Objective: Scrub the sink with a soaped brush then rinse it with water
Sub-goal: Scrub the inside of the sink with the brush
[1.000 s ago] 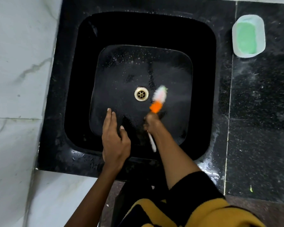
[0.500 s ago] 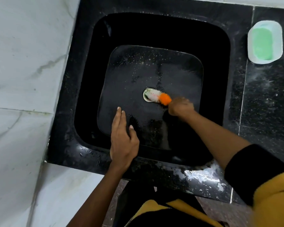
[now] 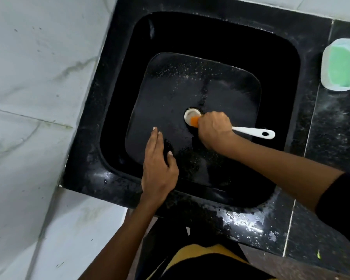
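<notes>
**Two steps in the job, and only the first is under way**

Half the work at most looks done. The brush (image 3: 253,132) sits at the middle of the sink (image 3: 190,37) floor, its orange collar and bristle end pressed over the drain (image 3: 191,114), its white handle pointing toward the sink's right wall. The right hand (image 3: 215,131) is clenched around the brush near its head. The left hand (image 3: 159,170) lies flat and released, fingers together, palm on the sink's near wall with fingertips reaching the floor; it grips nothing.

Specks of foam and droplets dot the far part of the floor, so scrubbing has covered some of it. I judge the walls and corners remain to be scrubbed. No running water shows, so rinsing is not yet begun.

On the black bench (image 3: 335,150), at its far right corner, a soap dish (image 3: 341,63) holds a green bar.
</notes>
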{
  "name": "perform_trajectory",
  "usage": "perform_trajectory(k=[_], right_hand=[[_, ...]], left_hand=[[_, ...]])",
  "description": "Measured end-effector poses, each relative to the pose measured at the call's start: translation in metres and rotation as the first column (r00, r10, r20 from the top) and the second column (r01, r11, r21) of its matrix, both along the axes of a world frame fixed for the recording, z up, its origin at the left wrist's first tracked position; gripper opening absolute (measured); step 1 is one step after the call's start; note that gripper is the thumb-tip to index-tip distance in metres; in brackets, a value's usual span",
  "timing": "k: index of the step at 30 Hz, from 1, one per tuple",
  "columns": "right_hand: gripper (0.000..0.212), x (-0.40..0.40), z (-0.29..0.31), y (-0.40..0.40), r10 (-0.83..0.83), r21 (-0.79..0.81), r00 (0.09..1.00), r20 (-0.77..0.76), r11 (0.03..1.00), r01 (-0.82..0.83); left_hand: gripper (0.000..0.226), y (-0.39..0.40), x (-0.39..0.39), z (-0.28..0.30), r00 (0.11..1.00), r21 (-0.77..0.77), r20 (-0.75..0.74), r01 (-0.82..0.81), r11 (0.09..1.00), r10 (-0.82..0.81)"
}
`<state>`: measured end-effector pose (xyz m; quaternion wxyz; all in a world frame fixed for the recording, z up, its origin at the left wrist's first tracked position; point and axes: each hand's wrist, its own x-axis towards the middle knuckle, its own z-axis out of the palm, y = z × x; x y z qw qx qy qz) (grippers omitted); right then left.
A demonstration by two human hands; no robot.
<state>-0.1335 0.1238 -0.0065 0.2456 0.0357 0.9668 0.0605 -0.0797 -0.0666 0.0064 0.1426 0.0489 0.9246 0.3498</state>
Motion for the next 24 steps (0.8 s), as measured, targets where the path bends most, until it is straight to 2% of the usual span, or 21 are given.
perform_trajectory(k=[2, 5, 7, 10, 12, 14, 18, 20, 24], right_hand=[[0.024, 0.010, -0.001, 0.016, -0.027, 0.011, 1.000, 0.006, 1.000, 0.027], [0.025, 0.009, -0.002, 0.040, -0.095, 0.119, 0.995, 0.025, 0.989, 0.091], [0.025, -0.001, -0.003, 0.047, -0.081, 0.172, 0.997, -0.012, 0.982, 0.081], [0.027, -0.022, 0.001, 0.037, -0.082, 0.154, 0.993, -0.081, 0.984, 0.094], [0.029, -0.032, 0.008, 0.022, -0.025, 0.125, 0.994, -0.105, 0.991, 0.038], [0.028, -0.030, 0.014, 0.006, 0.097, 0.117, 0.989, -0.112, 0.990, -0.083], [0.029, -0.002, 0.007, 0.005, 0.293, 0.112, 0.955, -0.036, 0.951, -0.288], [0.030, 0.003, 0.005, 0.019, 0.293, 0.166, 0.956, 0.008, 0.942, -0.290], [0.031, -0.026, 0.012, 0.025, 0.243, 0.269, 0.970, -0.020, 0.936, -0.228]], left_hand=[[0.062, 0.000, 0.000, 0.001, 1.000, -0.002, 0.002, 0.004, 1.000, -0.004], [0.063, 0.000, -0.001, 0.003, 1.000, 0.000, 0.009, 0.004, 1.000, -0.004], [0.063, 0.000, -0.001, 0.003, 1.000, 0.000, 0.008, 0.007, 1.000, -0.007], [0.064, 0.001, 0.000, 0.004, 1.000, -0.006, 0.013, 0.013, 1.000, -0.013], [0.065, 0.001, 0.000, 0.003, 1.000, -0.008, 0.011, 0.015, 1.000, -0.015], [0.065, 0.000, 0.000, 0.003, 1.000, -0.013, 0.007, 0.017, 1.000, -0.017], [0.066, 0.000, 0.001, 0.003, 1.000, -0.006, 0.017, 0.011, 1.000, -0.011], [0.066, 0.000, 0.001, 0.004, 1.000, 0.003, 0.020, 0.010, 1.000, -0.010], [0.065, 0.000, 0.000, 0.003, 1.000, 0.010, 0.015, 0.006, 1.000, -0.006]])
